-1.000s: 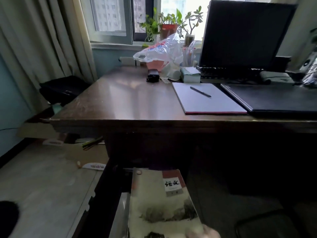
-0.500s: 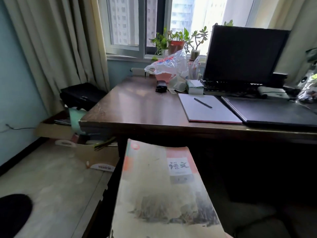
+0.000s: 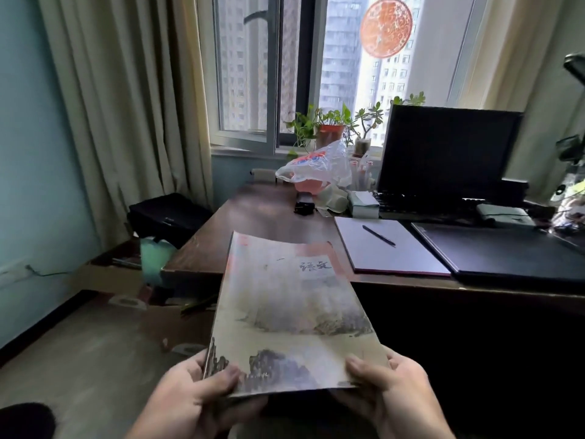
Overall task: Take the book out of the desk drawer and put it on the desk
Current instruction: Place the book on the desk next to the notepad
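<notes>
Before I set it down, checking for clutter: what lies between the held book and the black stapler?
Head view: only bare desk between book and stapler.

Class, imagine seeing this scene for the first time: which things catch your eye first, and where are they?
The worn book dominates the foreground, held at its near corners by the left hand and right hand. Behind it is the dark wooden desk, with a black monitor at its right rear.

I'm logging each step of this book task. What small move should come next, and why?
Probably carry the book forward and lower it onto the bare desk left of the notebook: both hands, left hand and right hand, hold its near edge, with its far edge over the desk.
</notes>
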`<state>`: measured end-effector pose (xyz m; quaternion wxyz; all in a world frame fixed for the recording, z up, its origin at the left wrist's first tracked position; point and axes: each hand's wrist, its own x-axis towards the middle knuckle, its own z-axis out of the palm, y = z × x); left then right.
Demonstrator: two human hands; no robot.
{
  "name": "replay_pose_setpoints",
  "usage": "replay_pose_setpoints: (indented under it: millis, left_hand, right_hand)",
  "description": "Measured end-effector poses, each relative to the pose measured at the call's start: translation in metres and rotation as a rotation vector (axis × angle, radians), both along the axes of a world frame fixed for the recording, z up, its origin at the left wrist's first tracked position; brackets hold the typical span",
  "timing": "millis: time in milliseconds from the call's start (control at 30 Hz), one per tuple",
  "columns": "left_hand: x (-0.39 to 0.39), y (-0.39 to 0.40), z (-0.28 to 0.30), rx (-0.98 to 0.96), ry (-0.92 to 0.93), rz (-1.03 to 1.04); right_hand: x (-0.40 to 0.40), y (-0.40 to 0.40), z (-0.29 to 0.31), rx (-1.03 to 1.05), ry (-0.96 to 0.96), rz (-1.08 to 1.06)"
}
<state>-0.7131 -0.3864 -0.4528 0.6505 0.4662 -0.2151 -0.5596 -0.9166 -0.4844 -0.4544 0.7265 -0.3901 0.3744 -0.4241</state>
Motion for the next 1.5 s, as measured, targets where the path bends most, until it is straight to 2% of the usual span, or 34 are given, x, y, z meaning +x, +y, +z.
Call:
replay_pose_setpoints:
  millis: [100,433,633,733,833,900,1133,1367,1500]
  left_hand:
    - [0.012,-0.043,0.002,0.008,0.1,0.05]
    - [0.045,-0.139,-0.005,0.082,0.056,0.044]
    - [0.063,-0.166,0.002,0.09,0.102,0.04]
    - [0.064,-0.167,-0.001,0.082,0.134,0.037]
    - [0.063,-0.169,-0.009,0.048,0.092,0.115]
    - [0.064,-0.172,-0.013,0.054,0.062,0.148]
    - [0.063,-0.187,-0.014,0.155,-0.024,0.2]
    - [0.066,-0.194,-0.014,0.245,-0.073,0.211]
    - [0.068,-0.196,-0.015,0.279,-0.117,0.208]
  right_hand:
    - [0.022,-0.034,0.001,-0.007,0.028,-0.039]
    - [0.06,-0.118,-0.003,0.129,0.045,-0.069]
    - [0.063,-0.148,0.004,0.112,0.232,-0.107]
    - [0.064,-0.159,0.008,0.109,0.144,-0.077]
    - [0.062,-0.162,0.011,0.163,-0.018,-0.012]
    - [0.061,-0.163,0.009,0.159,-0.047,0.005]
    - [0.069,-0.175,0.005,0.072,0.243,-0.106]
    - [0.071,-0.18,0.009,0.069,0.333,-0.158]
    - [0.074,-0.177,0.007,-0.006,0.45,-0.21]
